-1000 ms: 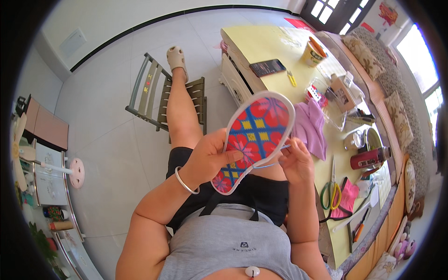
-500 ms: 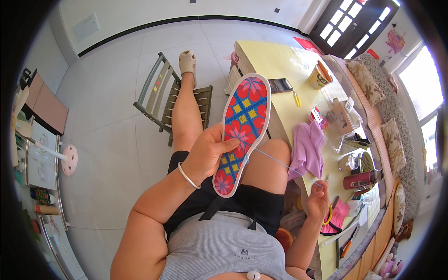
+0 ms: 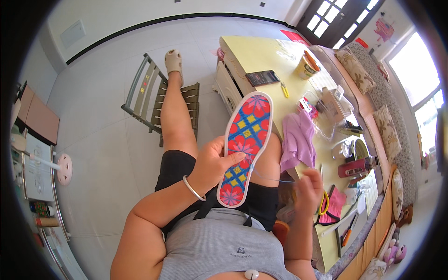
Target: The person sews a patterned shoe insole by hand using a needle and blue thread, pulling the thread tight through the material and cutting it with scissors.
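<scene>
In the head view, the left hand (image 3: pixel 215 161) grips a long, white-rimmed, red-and-blue fabric insole (image 3: pixel 247 135) beside the left edge of the pale-yellow table (image 3: pixel 249 52). The right hand (image 3: pixel 308 191) blurs, its grasp unclear; slack could knot the thin light-blue thread (image 3: pixel 275 179).

Bright daylight, mostly from the window (image 3: pixel 415 65) at right, its panes blown out white; door panes (image 3: pixel 322 24) glare too. Right hand (image 3: pixel 309 189) blurred, patterned insole (image 3: pixel 246 133) crisp. Fisheye bows the black baseboard (image 3: pixel 205 14); dark vignetting fills the corners.
</scene>
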The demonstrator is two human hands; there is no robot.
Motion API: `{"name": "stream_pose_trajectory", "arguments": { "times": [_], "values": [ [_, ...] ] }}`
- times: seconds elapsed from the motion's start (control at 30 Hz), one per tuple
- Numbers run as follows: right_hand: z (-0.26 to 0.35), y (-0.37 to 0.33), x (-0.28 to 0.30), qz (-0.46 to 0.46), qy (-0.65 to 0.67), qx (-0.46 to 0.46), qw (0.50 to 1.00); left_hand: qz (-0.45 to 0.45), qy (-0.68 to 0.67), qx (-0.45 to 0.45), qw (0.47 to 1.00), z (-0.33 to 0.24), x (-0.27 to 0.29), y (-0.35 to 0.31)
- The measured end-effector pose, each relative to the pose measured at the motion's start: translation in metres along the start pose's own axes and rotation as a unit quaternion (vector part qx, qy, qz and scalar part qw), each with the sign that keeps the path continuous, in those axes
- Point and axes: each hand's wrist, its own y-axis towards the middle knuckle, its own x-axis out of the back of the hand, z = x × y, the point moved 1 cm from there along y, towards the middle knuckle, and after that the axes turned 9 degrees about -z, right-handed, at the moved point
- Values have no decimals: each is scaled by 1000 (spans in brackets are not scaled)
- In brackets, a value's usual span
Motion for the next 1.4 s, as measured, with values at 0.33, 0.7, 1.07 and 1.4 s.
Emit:
{"name": "stream_pose_trajectory", "arguments": {
  "times": [0.33, 0.7, 1.07, 1.4],
  "values": [
    [13, -27, -98, 179, -260, 226, 922, -13, 188, -137, 973, 1, 3, -5],
    [15, -24, -44, 427, -7, -152, 891, -43, 95, -149, 983, 3, 14, 13],
    [12, -14, -23, 200, -6, -136, 970, -75, 78, -157, 982, -1, 20, 18],
    [7, -23, -99, 186, -266, 229, 918, -35, 185, -190, 964, 19, 5, -1]
  ]
}}
